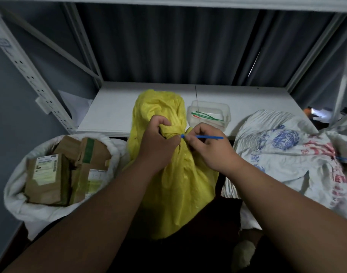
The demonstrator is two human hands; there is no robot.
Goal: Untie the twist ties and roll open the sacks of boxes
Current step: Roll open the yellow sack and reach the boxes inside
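Gripping gathered neck of yellow sack [174, 174], left hand [158, 142] clenches plastic; right hand [210, 148] pinches blue twist tie [204, 137] at neck, tail jutting right past fingers.

The yellow sack [174, 180] stands in the middle, its neck bunched and tied with a blue tie [203, 137], between an open white sack [18, 194] of brown boxes [48, 178] and a tied printed white sack [298, 154].
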